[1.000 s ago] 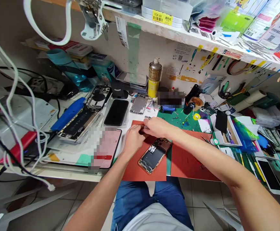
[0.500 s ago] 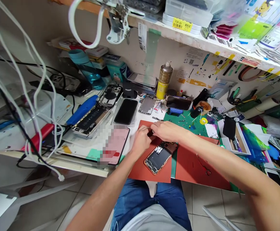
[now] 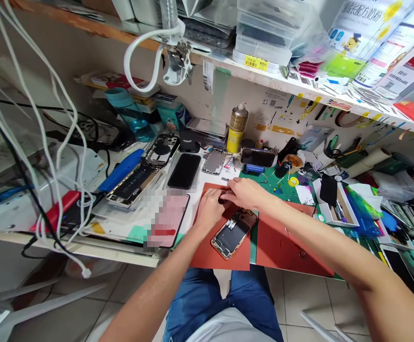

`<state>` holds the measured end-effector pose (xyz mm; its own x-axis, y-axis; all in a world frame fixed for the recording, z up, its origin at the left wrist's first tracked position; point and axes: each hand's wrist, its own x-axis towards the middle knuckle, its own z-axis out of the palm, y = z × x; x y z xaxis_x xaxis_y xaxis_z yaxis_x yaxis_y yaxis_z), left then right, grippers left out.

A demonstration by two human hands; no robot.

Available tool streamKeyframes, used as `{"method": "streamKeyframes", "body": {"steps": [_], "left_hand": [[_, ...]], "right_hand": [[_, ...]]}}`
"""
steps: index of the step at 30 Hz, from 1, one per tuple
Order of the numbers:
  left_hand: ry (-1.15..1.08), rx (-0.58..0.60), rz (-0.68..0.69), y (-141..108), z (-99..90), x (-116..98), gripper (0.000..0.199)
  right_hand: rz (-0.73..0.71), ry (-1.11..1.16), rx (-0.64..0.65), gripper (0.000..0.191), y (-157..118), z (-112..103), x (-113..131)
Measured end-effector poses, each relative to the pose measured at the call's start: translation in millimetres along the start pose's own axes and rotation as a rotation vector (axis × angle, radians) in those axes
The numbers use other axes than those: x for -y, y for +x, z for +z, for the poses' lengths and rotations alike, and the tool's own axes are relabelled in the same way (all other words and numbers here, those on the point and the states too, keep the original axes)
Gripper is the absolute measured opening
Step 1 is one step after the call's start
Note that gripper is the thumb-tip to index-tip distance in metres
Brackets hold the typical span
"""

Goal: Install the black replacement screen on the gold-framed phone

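Note:
My left hand (image 3: 211, 206) and my right hand (image 3: 243, 193) meet over the far part of a red mat (image 3: 202, 254). The fingers of both are closed around something small and dark, mostly hidden between them, so I cannot make out what it is. Just below my hands an opened phone (image 3: 234, 233) lies at a slant on the mat. Its orange frame, black battery area and a small silvery part inside are visible. My right wrist passes above the phone's far end without covering its middle.
Left of the mat lie a pinkish screen panel (image 3: 173, 218), a black phone (image 3: 184, 170) and an opened phone body (image 3: 132, 185). A spray can (image 3: 237, 128) stands behind. Tweezers (image 3: 302, 254) rest on a second red mat (image 3: 281, 242). A white box (image 3: 347, 216) is at right, under a loaded shelf (image 3: 292, 78).
The camera view has tilted up slightly, showing more of the shelf. My hands stay together at the same part of the mat, with a small shift of the right fingers. The phone has not moved.

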<state>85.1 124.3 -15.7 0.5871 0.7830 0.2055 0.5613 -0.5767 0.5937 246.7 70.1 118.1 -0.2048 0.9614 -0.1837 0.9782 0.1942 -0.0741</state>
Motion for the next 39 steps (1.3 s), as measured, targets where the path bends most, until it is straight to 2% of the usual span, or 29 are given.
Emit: {"method": "streamKeyframes", "body": {"steps": [4, 7, 9, 13, 18, 22, 25, 33, 39], "left_hand": [[0.016, 0.028, 0.009, 23, -4.6, -11, 0.038], [0.02, 0.061, 0.013, 41, -3.3, -23, 0.039], [0.02, 0.09, 0.023, 49, 0.0, -31, 0.04], [0.03, 0.146, 0.068, 55, 7.8, -48, 0.04], [0.059, 0.211, 0.15, 69, 20.4, -66, 0.039], [0.099, 0.254, 0.181, 88, 34.3, -77, 0.041], [0.133, 0.276, 0.18, 96, 43.0, -80, 0.041], [0.167, 0.306, 0.158, 94, 54.7, -81, 0.041], [0.192, 0.321, 0.161, 93, 52.8, -81, 0.04]], "right_hand": [[0.033, 0.016, -0.011, 0.022, -1, -18, -10], [0.119, 0.008, -0.027, 0.032, -2, -24, -17], [0.175, 0.002, -0.018, 0.034, -4, -26, -22], [0.219, 0.003, 0.018, 0.026, -17, -28, -30], [0.337, -0.008, 0.057, 0.031, -36, -33, -44], [0.395, -0.006, 0.094, 0.029, -40, -28, -59], [0.431, 0.0, 0.116, 0.036, -39, -21, -67], [0.418, 0.034, 0.173, 0.038, -37, -9, -77], [0.417, 0.035, 0.195, 0.039, -32, -2, -79]]}}
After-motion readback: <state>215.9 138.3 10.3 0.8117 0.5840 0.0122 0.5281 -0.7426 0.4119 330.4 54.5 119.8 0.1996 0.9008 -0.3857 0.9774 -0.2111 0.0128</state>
